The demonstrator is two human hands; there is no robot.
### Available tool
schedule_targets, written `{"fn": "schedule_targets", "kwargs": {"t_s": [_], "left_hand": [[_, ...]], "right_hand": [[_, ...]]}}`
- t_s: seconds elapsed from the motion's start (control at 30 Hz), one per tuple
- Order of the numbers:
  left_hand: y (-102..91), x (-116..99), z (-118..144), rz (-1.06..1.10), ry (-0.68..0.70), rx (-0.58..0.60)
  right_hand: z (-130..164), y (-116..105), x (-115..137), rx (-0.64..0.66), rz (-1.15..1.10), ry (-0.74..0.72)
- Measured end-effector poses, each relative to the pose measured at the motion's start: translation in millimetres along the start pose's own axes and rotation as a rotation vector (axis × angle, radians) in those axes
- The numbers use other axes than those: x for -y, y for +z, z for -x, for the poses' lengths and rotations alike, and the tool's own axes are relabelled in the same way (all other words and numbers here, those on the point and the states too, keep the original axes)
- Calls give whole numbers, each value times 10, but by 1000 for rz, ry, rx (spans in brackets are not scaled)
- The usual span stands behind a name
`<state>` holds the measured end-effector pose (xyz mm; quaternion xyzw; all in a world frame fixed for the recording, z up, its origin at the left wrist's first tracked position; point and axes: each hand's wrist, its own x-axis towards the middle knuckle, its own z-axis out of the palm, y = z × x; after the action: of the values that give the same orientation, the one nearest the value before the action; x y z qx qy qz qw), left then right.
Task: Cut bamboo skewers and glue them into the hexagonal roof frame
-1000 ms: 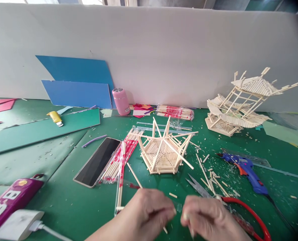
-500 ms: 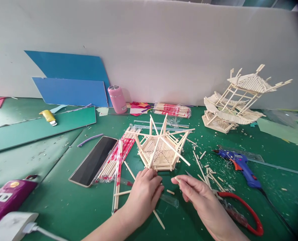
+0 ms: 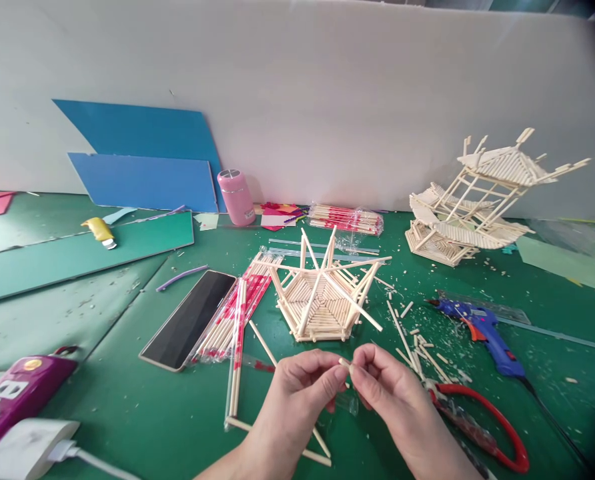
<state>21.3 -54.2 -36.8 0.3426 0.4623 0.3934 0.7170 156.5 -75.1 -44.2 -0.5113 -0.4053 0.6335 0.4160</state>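
My left hand (image 3: 305, 393) and my right hand (image 3: 390, 387) meet in front of the half-built stick model. Between their fingertips they pinch a short piece of wooden stick (image 3: 345, 363); most of it is covered by the fingers. Just beyond stands the stick model (image 3: 322, 313), with a webbed polygonal base, uprights and long sticks crossing on top. Loose wooden sticks (image 3: 263, 343) lie by my left hand, some partly under it. Beside my right wrist rest red-handled pliers (image 3: 502, 413), their jaws partly hidden.
A blue hot glue gun (image 3: 482, 327) lies at right, its cord running forward. Behind it stands a tiered stick pavilion (image 3: 477, 207). Cut stick bits (image 3: 427, 353) are scattered nearby. To the left are packed sticks (image 3: 237, 313), a phone (image 3: 190, 320) and a purple power strip (image 3: 22, 393).
My left hand has moved right from the loose sticks to meet my right hand, and both now pinch the short piece. A loose stick at the front has shifted toward me.
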Motion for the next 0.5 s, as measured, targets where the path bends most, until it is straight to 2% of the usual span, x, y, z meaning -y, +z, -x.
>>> {"fn": "schedule_targets", "kwargs": {"t_s": [0.27,0.43,0.5], "left_hand": [[-20,22,2,55,50,-57],[-65,-48,-26,137,92,-193],[-84,-78,-39,171,93,-221]], "right_hand": [[-52,43,7,16,40,-98],[-24,8,-88,-172,51,-116],[-5,13,-145,-191,68,-91]]}}
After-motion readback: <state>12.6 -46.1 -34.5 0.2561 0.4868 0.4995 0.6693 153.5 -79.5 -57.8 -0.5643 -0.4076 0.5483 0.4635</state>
